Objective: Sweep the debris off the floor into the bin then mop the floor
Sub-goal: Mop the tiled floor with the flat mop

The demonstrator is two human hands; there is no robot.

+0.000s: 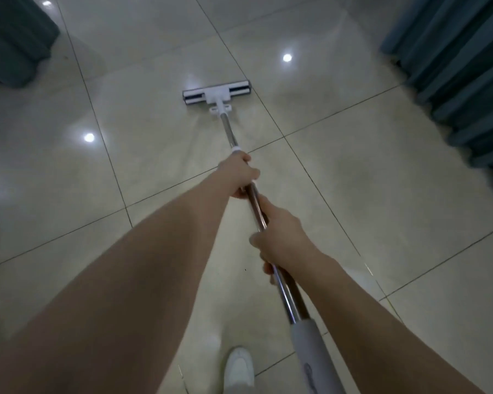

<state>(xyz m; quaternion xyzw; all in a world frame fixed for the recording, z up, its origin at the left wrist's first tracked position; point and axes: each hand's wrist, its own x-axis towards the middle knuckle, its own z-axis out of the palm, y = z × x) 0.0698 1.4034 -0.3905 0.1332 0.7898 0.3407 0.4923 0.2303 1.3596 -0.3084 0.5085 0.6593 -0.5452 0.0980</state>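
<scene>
Evidently I'm mopping now: my left hand (241, 174) and right hand (282, 237) both wrap the mop (230, 135) pole, its head (217, 93) flat on the floor (353, 194) far ahead. No debris shows, so sweeping seems done.

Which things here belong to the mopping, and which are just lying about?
Job:
mop, gripped by left hand and right hand
tiled floor

Just there:
curtain, right
dark fabric, upper left
white shoe
</scene>
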